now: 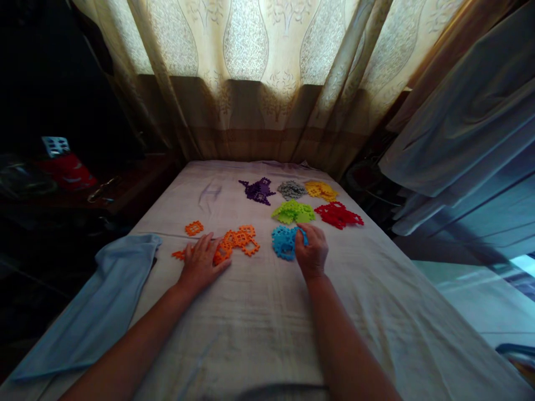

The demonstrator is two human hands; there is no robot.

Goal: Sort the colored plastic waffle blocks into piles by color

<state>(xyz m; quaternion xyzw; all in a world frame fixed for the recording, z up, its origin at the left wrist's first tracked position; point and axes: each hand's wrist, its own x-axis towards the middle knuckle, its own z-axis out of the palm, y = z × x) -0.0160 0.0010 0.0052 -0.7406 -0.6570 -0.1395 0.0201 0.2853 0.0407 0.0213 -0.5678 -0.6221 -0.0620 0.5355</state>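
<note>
My left hand (202, 260) lies flat with fingers spread over orange interlocking building pieces (240, 239), covering part of them. One orange piece (194, 228) lies apart, just beyond its fingertips. My right hand (311, 249) is closed, thumb and fingers together, at the right edge of a pile of blue interlocking pieces (285, 243). The fingertips meet the blue pieces, and what lies between them is partly hidden. Close behind that hand sits a lime green pile (293, 212).
Farther back are purple (258, 190), grey (291, 190), yellow (321, 190) and red (339, 215) piles. A light blue cloth (104, 295) drapes over the left edge. Curtains (246, 111) hang behind the covered table (251, 323); clothes (463, 122) hang at right.
</note>
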